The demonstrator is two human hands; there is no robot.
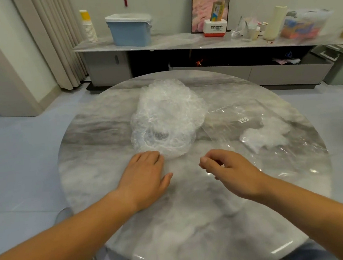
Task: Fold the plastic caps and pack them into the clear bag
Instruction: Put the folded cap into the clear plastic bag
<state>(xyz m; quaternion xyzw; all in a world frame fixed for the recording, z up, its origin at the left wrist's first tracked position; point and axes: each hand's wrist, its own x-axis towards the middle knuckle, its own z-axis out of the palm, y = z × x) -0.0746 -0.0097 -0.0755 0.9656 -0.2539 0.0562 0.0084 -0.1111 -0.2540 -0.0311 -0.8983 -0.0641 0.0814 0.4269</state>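
Observation:
A heap of crinkled clear plastic caps (166, 117) lies in the middle of the round marble table (96, 136). To its right a flat clear bag (269, 119) with a small white label lies on the table, and a folded cap (266, 135) shows inside it. My left hand (147, 175) rests palm down on the table, its fingertips touching the near edge of the heap. My right hand (230, 170) hovers near the bag's left edge with fingers loosely curled; whether it pinches the thin film is unclear.
Behind the table runs a low marble sideboard (179, 41) carrying a blue lidded box (129, 29), stacked paper cups (89, 27), a Panasonic box (215, 27), a cream roll (273, 23) and bagged items (304, 22). Grey floor surrounds the table.

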